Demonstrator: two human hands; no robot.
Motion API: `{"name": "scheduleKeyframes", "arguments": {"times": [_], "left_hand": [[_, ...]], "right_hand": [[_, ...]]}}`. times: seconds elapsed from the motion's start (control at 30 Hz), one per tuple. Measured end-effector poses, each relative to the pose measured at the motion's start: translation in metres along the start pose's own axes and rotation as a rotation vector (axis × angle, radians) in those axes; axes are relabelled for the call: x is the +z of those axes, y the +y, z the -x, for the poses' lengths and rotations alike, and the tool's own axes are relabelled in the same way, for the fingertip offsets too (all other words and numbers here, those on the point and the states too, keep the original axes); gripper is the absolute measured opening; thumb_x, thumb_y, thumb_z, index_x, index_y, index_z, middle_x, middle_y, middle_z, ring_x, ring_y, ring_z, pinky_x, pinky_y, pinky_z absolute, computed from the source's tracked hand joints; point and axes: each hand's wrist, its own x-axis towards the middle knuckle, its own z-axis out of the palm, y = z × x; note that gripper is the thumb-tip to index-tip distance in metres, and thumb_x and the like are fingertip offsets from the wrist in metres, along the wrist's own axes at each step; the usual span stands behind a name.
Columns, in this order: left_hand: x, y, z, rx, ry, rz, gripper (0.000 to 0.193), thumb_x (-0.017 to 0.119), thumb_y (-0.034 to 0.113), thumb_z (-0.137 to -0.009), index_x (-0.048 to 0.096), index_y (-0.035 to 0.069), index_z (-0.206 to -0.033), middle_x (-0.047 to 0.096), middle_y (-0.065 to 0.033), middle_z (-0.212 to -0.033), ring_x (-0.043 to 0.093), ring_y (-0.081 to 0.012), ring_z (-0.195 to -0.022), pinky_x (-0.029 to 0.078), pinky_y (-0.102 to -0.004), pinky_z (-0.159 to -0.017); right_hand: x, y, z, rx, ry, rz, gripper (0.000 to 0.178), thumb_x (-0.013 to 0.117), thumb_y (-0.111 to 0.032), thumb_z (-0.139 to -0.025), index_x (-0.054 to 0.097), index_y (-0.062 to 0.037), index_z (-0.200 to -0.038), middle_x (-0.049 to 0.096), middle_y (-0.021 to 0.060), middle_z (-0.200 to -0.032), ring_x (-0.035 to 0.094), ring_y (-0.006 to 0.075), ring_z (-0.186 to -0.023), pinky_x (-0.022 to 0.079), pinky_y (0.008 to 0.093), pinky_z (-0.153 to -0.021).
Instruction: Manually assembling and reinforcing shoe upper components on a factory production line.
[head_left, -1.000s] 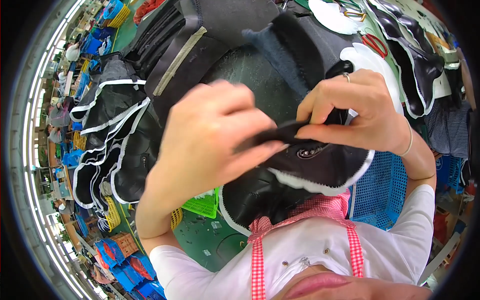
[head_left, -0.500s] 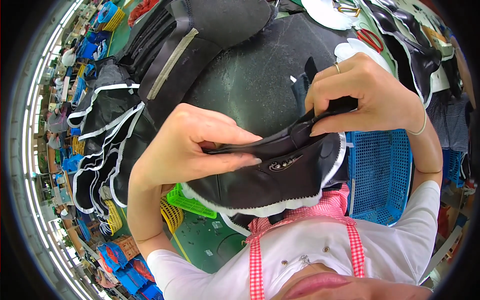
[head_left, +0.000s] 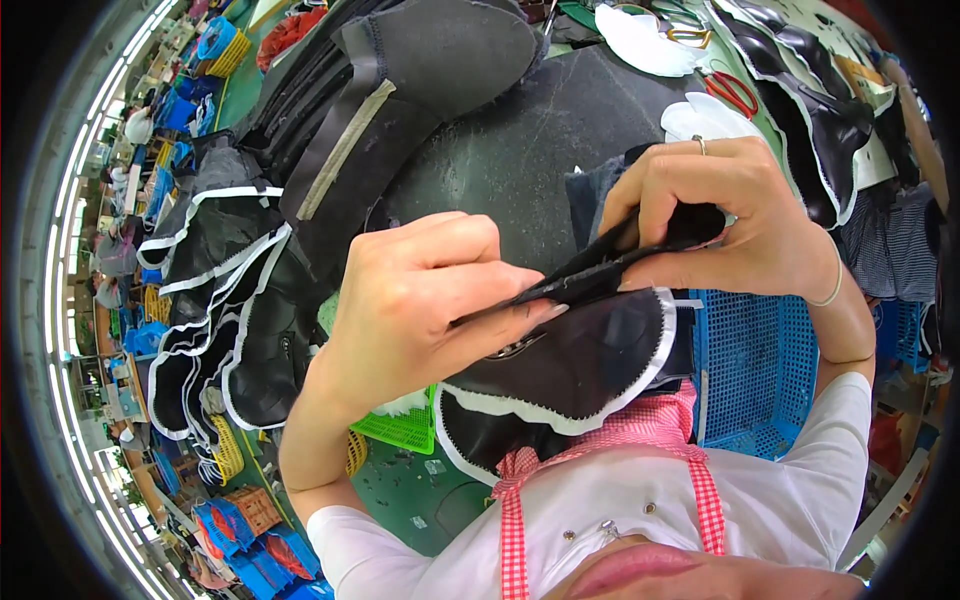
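Observation:
A black leather shoe upper (head_left: 600,365) with a fuzzy white lower edge hangs between my hands, above my lap. My left hand (head_left: 425,300) pinches its folded top edge between thumb and fingers. Farther right along the same edge, my right hand (head_left: 715,215) grips the dark material, fingers curled over and thumb beneath. A shiny metal ornament on the upper's face is mostly covered by my left fingers. Behind my right hand, a dark fabric piece (head_left: 585,205) lies on the rounded dark work surface (head_left: 490,160).
Stacked dark pieces (head_left: 450,60) lie far left, with more white-edged uppers (head_left: 265,340) hanging at left. Red-handled scissors (head_left: 733,93) and white cut pieces (head_left: 645,40) sit far right. A blue basket (head_left: 760,370) stands near right; a green basket (head_left: 400,430) is low at left.
My left hand has moved right, closer to my right hand, and now covers most of the ornament. The upper's top edge has tilted up toward the right.

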Motion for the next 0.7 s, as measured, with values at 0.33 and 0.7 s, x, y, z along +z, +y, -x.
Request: {"name": "scheduleKeyframes", "arguments": {"times": [0.33, 0.7], "left_hand": [[-0.004, 0.003, -0.013, 0.103, 0.059, -0.086, 0.024, 0.084, 0.007, -0.062, 0.074, 0.003, -0.083, 0.056, -0.0030, -0.068, 0.053, -0.0172, -0.060, 0.040, -0.0299, -0.053], [-0.008, 0.007, -0.003, -0.204, 0.015, 0.231, 0.019, 0.084, 0.008, -0.071, 0.073, 0.001, -0.085, 0.060, -0.0067, -0.063, 0.056, -0.0182, -0.052, 0.040, -0.0297, -0.048]], "right_hand": [[0.013, -0.004, -0.003, -0.064, 0.125, 0.125, 0.029, 0.082, -0.005, -0.071, 0.053, -0.0047, -0.074, 0.063, 0.0043, -0.073, 0.060, 0.0225, -0.059, 0.045, 0.0298, -0.052], [0.005, 0.024, 0.004, -0.121, 0.183, -0.420, 0.029, 0.080, 0.001, -0.077, 0.063, -0.0033, -0.099, 0.061, 0.0193, -0.127, 0.066, 0.0125, -0.091, 0.056, 0.0242, -0.074]]}}
